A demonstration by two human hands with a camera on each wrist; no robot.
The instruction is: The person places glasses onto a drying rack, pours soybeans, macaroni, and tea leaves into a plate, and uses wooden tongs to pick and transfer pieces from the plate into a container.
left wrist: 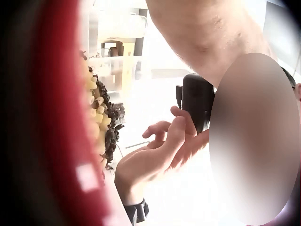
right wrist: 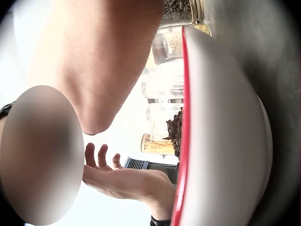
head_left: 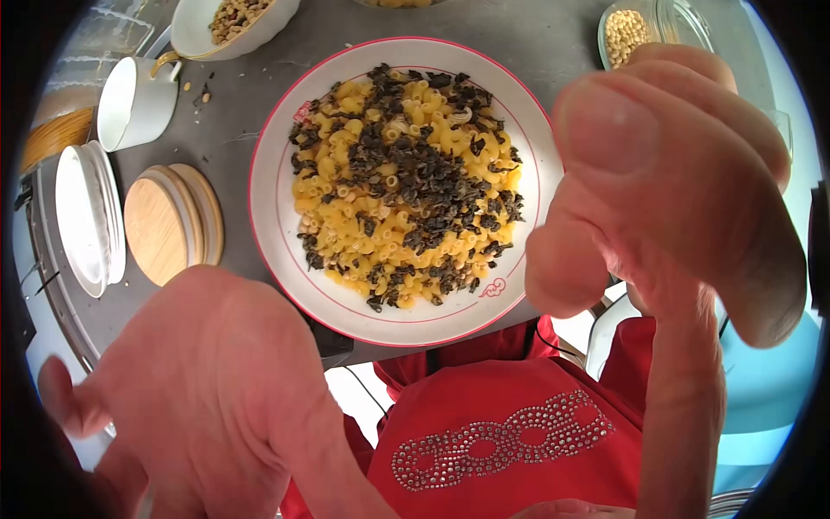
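Grey table (head_left: 225, 112) under the food, with bright light past it in both wrist views. Closest is the red top (head_left: 519, 372), with shiny little stones on the front.

Next come two bare hands. The left hand (head_left: 225, 389) is open, palm up, and has nothing in it. The right hand (head_left: 666, 182) is open too, with its fingers loosely bent and no thing in them. Both look lifted up by the sides of the plate, not gripping it.

The big white plate (head_left: 270, 208) with a red rim sits at the middle of the table's near edge. It is full of yellow pasta (head_left: 346, 233), with dark bits (head_left: 415, 164) on top. I think a bump from a wrist could push the plate off that edge. The pile is high, so a tilt could make pasta roll over the rim.

Left of the plate is a round wooden lid (head_left: 156, 229), then white dishes (head_left: 78, 216) by the left edge. Past them is a white cup (head_left: 134, 108). A quick swing of the left arm could knock it.

Farthest off are a bowl (head_left: 272, 22) of beans and, toward the far right corner, a glass jar (head_left: 603, 43) of pale seeds. A careless right hand might spill those seeds.
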